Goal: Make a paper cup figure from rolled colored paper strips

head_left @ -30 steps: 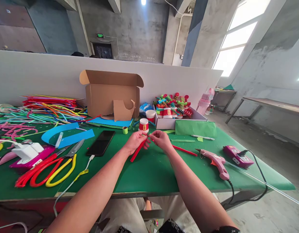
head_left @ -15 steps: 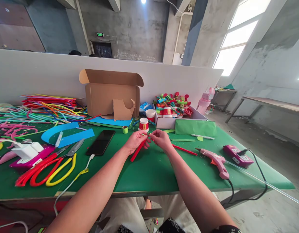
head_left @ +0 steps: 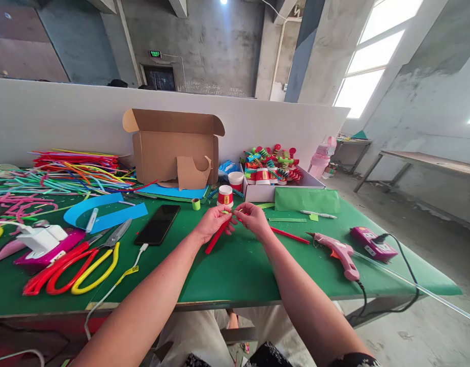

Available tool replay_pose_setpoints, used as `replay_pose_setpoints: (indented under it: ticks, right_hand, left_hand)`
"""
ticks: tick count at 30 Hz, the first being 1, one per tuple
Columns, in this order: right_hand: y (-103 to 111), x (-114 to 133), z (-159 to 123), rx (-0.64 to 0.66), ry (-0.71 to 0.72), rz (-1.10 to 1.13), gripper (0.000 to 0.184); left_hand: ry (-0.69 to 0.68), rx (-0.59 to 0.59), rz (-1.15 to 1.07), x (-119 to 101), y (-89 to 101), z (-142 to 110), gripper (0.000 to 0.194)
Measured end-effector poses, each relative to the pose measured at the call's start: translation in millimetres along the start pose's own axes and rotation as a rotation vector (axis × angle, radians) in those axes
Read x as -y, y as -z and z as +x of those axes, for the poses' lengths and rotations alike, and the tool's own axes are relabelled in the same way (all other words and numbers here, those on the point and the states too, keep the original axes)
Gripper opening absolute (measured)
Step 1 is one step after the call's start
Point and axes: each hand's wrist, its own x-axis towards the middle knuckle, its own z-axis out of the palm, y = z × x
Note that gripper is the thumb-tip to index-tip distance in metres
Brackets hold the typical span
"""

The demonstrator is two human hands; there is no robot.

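Observation:
My left hand (head_left: 212, 224) is closed on a flat red strip (head_left: 216, 242), which slants down toward the table's front. A small light-green piece (head_left: 226, 212) shows at the left fingertips. My right hand (head_left: 253, 216) pinches at the same spot, its fingertips almost touching the left ones; whatever lies between its thumb and finger is too small to make out. Just behind the hands stands a red-and-white paper cup (head_left: 225, 196). A small green roll (head_left: 196, 204) sits to its left. Another red strip (head_left: 291, 236) lies right of my right wrist.
On the right lie a pink glue gun (head_left: 339, 254) and a purple power strip (head_left: 373, 244). Scissors (head_left: 114, 252), a phone (head_left: 158, 225) and a blue strip (head_left: 105, 220) are left. Behind stand a cardboard box (head_left: 173, 153) and a white box (head_left: 261, 193) of colourful cup figures.
Both hands stay together with the red strip in nearly the same pose. The view has shifted very slightly.

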Motion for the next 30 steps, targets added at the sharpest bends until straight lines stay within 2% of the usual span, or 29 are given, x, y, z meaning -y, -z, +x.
replay_pose_setpoints:
  ticks: [7, 10, 14, 16, 18, 20, 22, 24, 27, 30]
  right_hand:
    - [2, 5, -4, 0.066, -0.035, 0.040, 0.024]
    - [2, 4, -4, 0.107, -0.046, 0.006, 0.022]
    - [1, 7, -4, 0.127, -0.040, -0.093, 0.020]
    - [0, 12, -7, 0.014, 0.097, -0.177, 0.018]
    - [-2, 17, -12, -0.183, 0.313, -0.239, 0.015]
    - [-5, 20, -16, -0.306, 0.436, -0.251, 0.016]
    - [-10, 17, -18, -0.258, 0.386, -0.208, 0.024]
    - [-16, 11, -17, -0.129, 0.239, -0.090, 0.026]
    - [-26, 2, -12, 0.011, 0.036, 0.214, 0.032]
    - [-31, -1, -8, 0.041, -0.067, 0.443, 0.038]
  left_hand:
    - [-0.107, -0.093, 0.063, 0, 3.6, 2, 0.027]
    - [-0.177, -0.143, 0.125, 1, 4.7, 4, 0.023]
    - [-0.196, -0.169, 0.171, 2, 5.2, 6, 0.021]
    - [-0.205, -0.234, 0.180, 2, 6.5, 7, 0.021]
    - [-0.230, -0.367, 0.139, 1, 8.9, 9, 0.023]
    - [-0.270, -0.509, 0.047, 0, 11.7, 10, 0.026]
    - [-0.311, -0.594, -0.056, 0, 13.3, 11, 0.033]
    - [-0.334, -0.613, -0.131, 0, 12.3, 12, 0.039]
    - [-0.331, -0.580, -0.162, 2, 7.0, 12, 0.043]
    - [-0.319, -0.539, -0.159, 5, 1.6, 12, 0.041]
